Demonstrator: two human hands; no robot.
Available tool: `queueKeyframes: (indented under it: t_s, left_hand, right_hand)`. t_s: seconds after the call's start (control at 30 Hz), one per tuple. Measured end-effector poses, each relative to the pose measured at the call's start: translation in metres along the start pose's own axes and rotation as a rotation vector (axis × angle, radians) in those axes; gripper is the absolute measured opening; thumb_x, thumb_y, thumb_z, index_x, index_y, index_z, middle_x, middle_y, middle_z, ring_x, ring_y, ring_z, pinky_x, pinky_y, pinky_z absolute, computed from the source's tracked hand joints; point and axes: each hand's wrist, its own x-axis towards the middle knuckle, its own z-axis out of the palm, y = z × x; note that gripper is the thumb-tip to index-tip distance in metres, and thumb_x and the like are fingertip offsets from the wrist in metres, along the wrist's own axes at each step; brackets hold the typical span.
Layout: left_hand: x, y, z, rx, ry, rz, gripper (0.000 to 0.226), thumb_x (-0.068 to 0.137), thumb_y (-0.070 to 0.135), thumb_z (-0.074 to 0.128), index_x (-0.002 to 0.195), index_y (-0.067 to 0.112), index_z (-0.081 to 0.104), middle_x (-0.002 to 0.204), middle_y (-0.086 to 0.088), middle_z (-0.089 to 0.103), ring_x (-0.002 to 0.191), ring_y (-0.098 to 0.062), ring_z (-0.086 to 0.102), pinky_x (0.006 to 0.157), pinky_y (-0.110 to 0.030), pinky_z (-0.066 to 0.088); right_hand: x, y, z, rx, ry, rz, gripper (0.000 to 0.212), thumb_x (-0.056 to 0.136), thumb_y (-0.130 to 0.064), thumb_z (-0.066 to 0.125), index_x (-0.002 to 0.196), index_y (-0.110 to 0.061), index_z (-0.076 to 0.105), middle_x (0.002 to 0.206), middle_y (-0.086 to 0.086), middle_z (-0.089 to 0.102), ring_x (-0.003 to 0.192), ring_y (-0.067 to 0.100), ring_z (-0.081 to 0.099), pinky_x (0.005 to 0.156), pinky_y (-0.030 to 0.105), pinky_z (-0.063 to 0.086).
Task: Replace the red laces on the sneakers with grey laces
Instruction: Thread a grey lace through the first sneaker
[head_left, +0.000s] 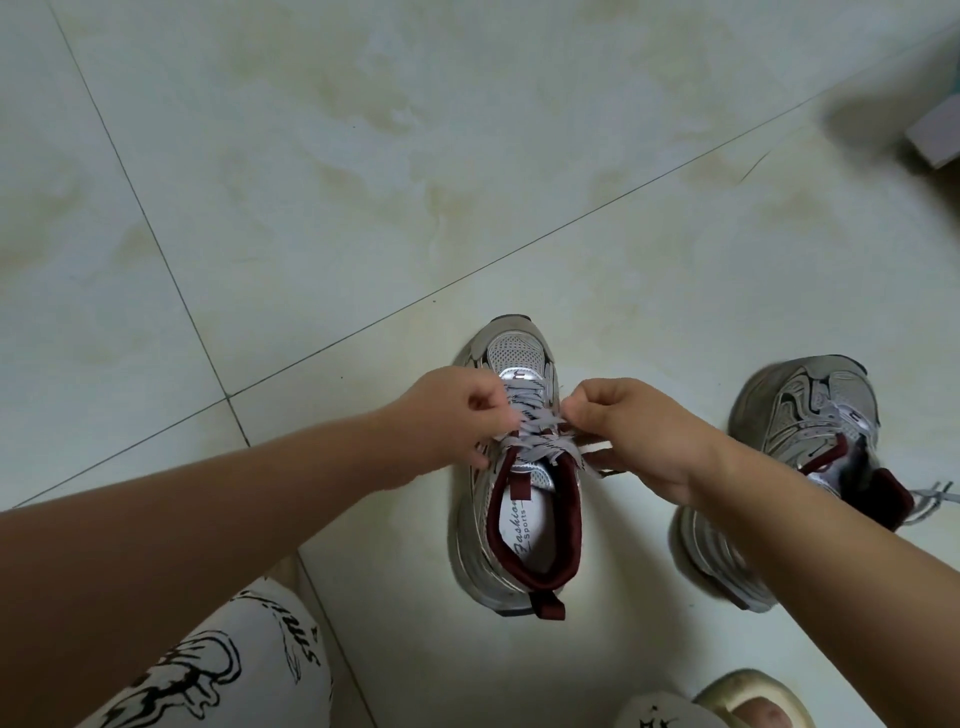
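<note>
A silver-grey sneaker (511, 525) with a dark red collar stands on the floor in the middle, toe pointing away from me. Grey laces (535, 439) cross over its tongue. My left hand (457, 415) pinches the grey lace at the left side of the eyelets. My right hand (639, 431) grips the lace's other end at the right side. The second sneaker (810, 415) stands to the right, partly hidden by my right forearm, with a grey lace end (930, 496) trailing from its collar. No red laces are in view.
Pale marbled floor tiles (363, 156) stretch ahead. My knee in white printed trousers (218, 660) is at the lower left. A foot in a light slipper (748, 701) is at the bottom right. A blurred box corner (935, 135) sits at the upper right.
</note>
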Motion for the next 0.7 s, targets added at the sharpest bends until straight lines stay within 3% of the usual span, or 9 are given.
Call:
queueKeyframes:
  t_s: [0.07,0.13,0.27,0.33,0.4,0.57,0.63,0.7]
  left_hand:
    - [-0.004,-0.005,0.001,-0.328,-0.034,-0.078,0.023,0.09,0.014,0.055,0.067,0.014,0.051,0.073,-0.001,0.051,0.062,-0.007,0.051,0.061,-0.021,0.05]
    - [-0.005,-0.006,0.003,-0.459,-0.075,-0.157,0.026,0.093,0.018,0.05,0.066,0.019,0.05,0.072,0.001,0.049,0.062,-0.007,0.046,0.063,-0.021,0.044]
    - [0.001,0.007,0.003,-0.139,-0.07,-0.181,0.024,0.088,0.032,0.057,0.085,0.009,0.062,0.074,-0.002,0.053,0.067,-0.013,0.047,0.065,-0.025,0.044]
    - [0.004,0.012,0.005,0.06,-0.04,-0.123,0.021,0.086,0.026,0.06,0.073,0.009,0.058,0.067,-0.002,0.049,0.065,-0.015,0.044,0.066,-0.03,0.042]
    - [0.006,0.011,0.005,0.079,-0.015,-0.124,0.025,0.088,0.017,0.057,0.064,0.015,0.05,0.065,-0.001,0.046,0.064,-0.015,0.044,0.068,-0.031,0.042]
    - [0.001,-0.001,-0.002,-0.406,-0.119,-0.273,0.016,0.094,0.016,0.046,0.08,0.015,0.052,0.088,-0.005,0.057,0.076,-0.013,0.054,0.078,-0.027,0.049]
    - [0.0,-0.003,0.0,-0.369,-0.064,-0.266,0.012,0.092,0.018,0.051,0.081,0.015,0.054,0.086,-0.001,0.061,0.072,-0.011,0.058,0.079,-0.029,0.05]
    - [-0.002,-0.001,0.004,-0.156,0.082,-0.115,0.013,0.087,0.017,0.059,0.076,0.019,0.052,0.073,0.005,0.06,0.062,-0.007,0.056,0.067,-0.021,0.049]
  right_hand:
    - [-0.001,0.001,-0.004,0.128,-0.003,0.025,0.03,0.097,-0.011,0.043,0.067,-0.014,0.047,0.076,0.01,0.054,0.06,0.016,0.045,0.051,0.023,0.033]
    - [0.0,-0.001,-0.004,0.076,0.001,0.024,0.027,0.096,-0.014,0.046,0.07,-0.013,0.051,0.076,0.009,0.056,0.062,0.017,0.048,0.053,0.023,0.038]
    - [0.004,-0.013,0.007,-0.374,0.029,-0.059,0.027,0.088,-0.031,0.059,0.072,-0.01,0.056,0.067,0.009,0.052,0.062,0.021,0.047,0.057,0.029,0.039]
    - [0.006,-0.015,0.009,-0.491,0.052,-0.121,0.031,0.086,-0.023,0.061,0.061,-0.013,0.047,0.06,0.006,0.047,0.056,0.02,0.042,0.056,0.028,0.038]
    - [0.009,-0.012,0.007,-0.431,0.066,-0.126,0.033,0.087,-0.013,0.06,0.058,-0.014,0.046,0.059,0.006,0.045,0.056,0.018,0.04,0.057,0.027,0.037]
    - [0.008,-0.001,-0.004,0.139,0.013,0.016,0.033,0.089,-0.002,0.054,0.058,-0.01,0.047,0.05,0.0,0.049,0.037,0.006,0.042,0.038,0.014,0.034]
    - [0.006,-0.001,-0.003,0.11,0.039,-0.011,0.029,0.089,-0.003,0.055,0.061,-0.01,0.049,0.058,0.005,0.05,0.045,0.012,0.043,0.042,0.017,0.035]
    - [0.003,-0.005,0.001,-0.147,0.137,-0.152,0.019,0.087,-0.007,0.059,0.071,-0.014,0.051,0.074,0.007,0.055,0.057,0.017,0.047,0.053,0.025,0.039]
